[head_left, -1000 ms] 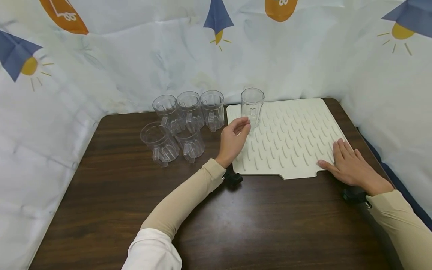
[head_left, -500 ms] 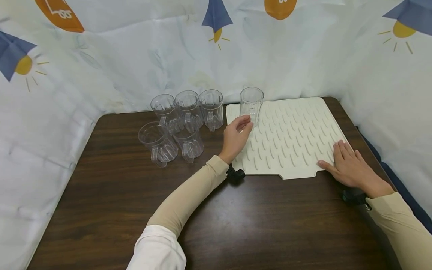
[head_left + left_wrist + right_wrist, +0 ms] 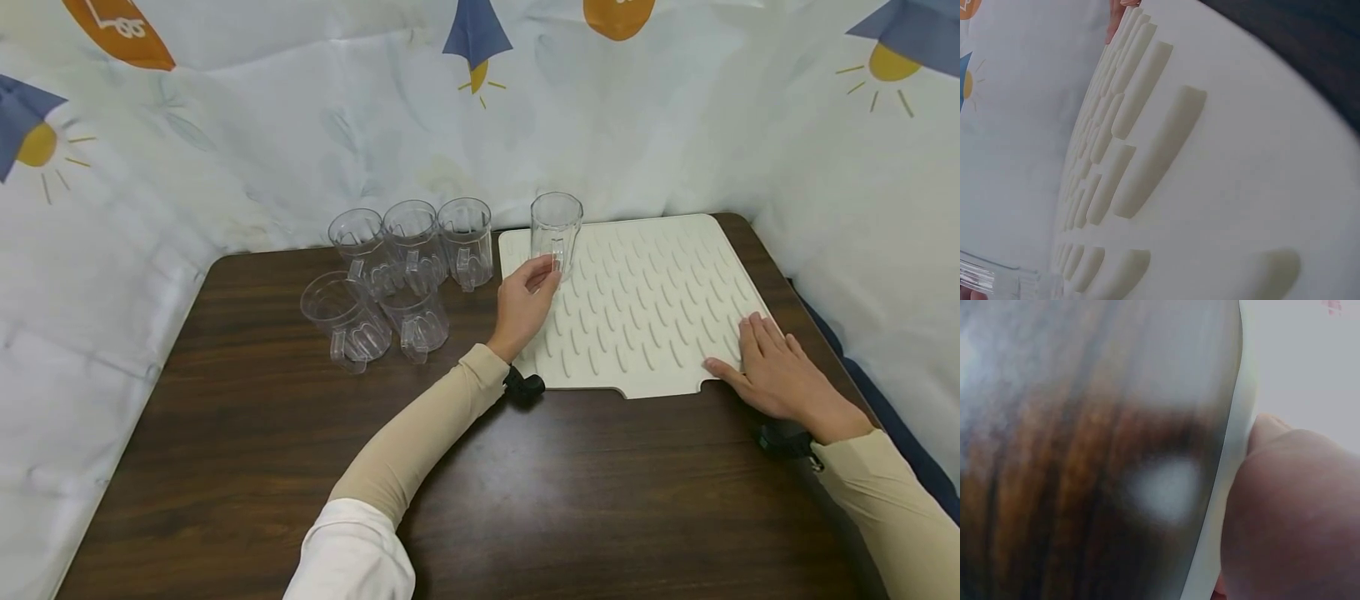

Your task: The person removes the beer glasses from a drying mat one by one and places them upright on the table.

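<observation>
A clear mug (image 3: 557, 218) stands upright on the far left corner of a cream drying mat (image 3: 652, 367) with raised ridges. My left hand (image 3: 523, 307) pinches the mug's handle between thumb and fingers. In the left wrist view, part of the clear mug (image 3: 1007, 282) shows at the bottom left, beyond the ridges of the mat (image 3: 1241, 156). My right hand (image 3: 780, 375) rests flat, fingers spread, on the mat's near right corner. Its thumb (image 3: 1297, 506) looms large beside the mat's edge in the right wrist view.
Several more clear mugs (image 3: 356, 312) stand close together on the dark wooden table (image 3: 300, 458), left of the mat, with their handles facing me. A white printed cloth (image 3: 300, 125) hangs behind the table and along both sides.
My left hand has moved slightly up and right onto the mug's handle, fingers closing there. The right hand stays on the mat. The head view has shifted slightly.
</observation>
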{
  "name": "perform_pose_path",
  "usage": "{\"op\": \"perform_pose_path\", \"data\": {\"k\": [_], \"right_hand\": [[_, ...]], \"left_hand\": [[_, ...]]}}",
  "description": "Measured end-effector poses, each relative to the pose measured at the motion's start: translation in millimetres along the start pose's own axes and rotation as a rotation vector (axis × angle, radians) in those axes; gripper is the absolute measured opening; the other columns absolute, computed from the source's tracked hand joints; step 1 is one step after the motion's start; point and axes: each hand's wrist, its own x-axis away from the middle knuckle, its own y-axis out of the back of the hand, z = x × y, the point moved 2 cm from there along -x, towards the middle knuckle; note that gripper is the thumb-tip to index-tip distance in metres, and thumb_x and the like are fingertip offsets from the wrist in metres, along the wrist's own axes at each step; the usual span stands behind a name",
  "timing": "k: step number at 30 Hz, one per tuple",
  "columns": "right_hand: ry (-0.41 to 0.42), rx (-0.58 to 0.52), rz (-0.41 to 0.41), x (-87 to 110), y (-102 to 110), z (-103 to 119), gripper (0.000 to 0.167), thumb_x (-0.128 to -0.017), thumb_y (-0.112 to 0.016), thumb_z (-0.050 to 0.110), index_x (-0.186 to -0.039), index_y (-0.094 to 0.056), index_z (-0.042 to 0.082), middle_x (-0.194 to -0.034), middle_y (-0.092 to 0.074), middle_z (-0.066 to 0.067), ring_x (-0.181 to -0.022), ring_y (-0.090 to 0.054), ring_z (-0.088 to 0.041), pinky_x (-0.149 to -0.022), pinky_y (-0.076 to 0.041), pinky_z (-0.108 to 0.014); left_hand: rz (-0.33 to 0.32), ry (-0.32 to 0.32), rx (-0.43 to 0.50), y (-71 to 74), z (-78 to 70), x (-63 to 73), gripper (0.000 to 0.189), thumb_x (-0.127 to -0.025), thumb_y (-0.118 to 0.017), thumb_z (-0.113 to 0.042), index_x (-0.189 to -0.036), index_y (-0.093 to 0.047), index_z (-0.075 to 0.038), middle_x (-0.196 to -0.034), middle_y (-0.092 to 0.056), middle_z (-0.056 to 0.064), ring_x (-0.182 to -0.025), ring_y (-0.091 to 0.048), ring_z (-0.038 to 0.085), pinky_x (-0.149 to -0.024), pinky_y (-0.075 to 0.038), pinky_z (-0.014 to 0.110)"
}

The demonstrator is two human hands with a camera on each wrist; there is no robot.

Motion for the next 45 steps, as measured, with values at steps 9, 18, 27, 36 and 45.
{"op": "perform_pose_path", "data": {"k": [9,18,27,36,45], "right_hand": [[-0.009,-0.004,-0.002,2.0,0.0,1.1,0.104,-0.106,-0.037,0.064,-0.155,-0.003,-0.022,-0.162,0.002,-0.047,-0.154,0.003,-0.061,-0.121,-0.007,-0.080],[-0.006,-0.016,-0.005,3.4,1.6,5.2,0.104,-0.106,-0.038,0.064,-0.155,-0.002,-0.021,-0.162,0.003,-0.046,-0.154,0.003,-0.060,-0.120,-0.009,-0.080],[-0.010,-0.013,-0.009,3.4,0.7,5.9,0.105,-0.106,-0.038,0.064,-0.155,-0.002,-0.021,-0.162,0.003,-0.046,-0.154,0.003,-0.060,-0.120,-0.009,-0.080],[-0.002,-0.014,-0.010,3.1,-0.9,4.8,0.103,-0.107,-0.037,0.063,-0.156,0.000,-0.020,-0.163,0.004,-0.046,-0.154,0.002,-0.061,-0.120,-0.010,-0.080],[-0.009,-0.015,0.000,3.5,-3.1,1.0,0.104,-0.107,-0.037,0.063,-0.156,-0.001,-0.021,-0.163,0.004,-0.046,-0.154,0.003,-0.060,-0.120,-0.009,-0.080]], "left_hand": [[0.002,-0.013,0.017,-1.3,0.7,-2.5,0.030,-0.104,-0.063,-0.013,-0.132,-0.068,-0.002,-0.130,-0.073,0.016,-0.122,-0.071,0.027,-0.105,-0.057,0.021],[-0.012,-0.009,0.052,-2.1,2.4,-6.0,0.027,-0.102,-0.064,-0.009,-0.128,-0.070,-0.003,-0.128,-0.074,0.014,-0.119,-0.072,0.026,-0.105,-0.058,0.026],[0.014,-0.021,0.051,-1.7,-1.6,-7.2,0.024,-0.101,-0.063,-0.003,-0.124,-0.070,-0.005,-0.122,-0.075,0.015,-0.115,-0.074,0.026,-0.100,-0.060,0.025],[0.045,-0.041,0.045,-2.6,-0.6,-9.0,0.017,-0.101,-0.059,0.003,-0.116,-0.068,0.002,-0.119,-0.075,0.020,-0.111,-0.075,0.026,-0.094,-0.062,0.025],[0.043,-0.021,0.139,0.6,-2.0,-8.9,0.017,-0.102,-0.057,0.006,-0.116,-0.065,0.005,-0.117,-0.072,0.025,-0.111,-0.074,0.035,-0.093,-0.063,0.030]]}}
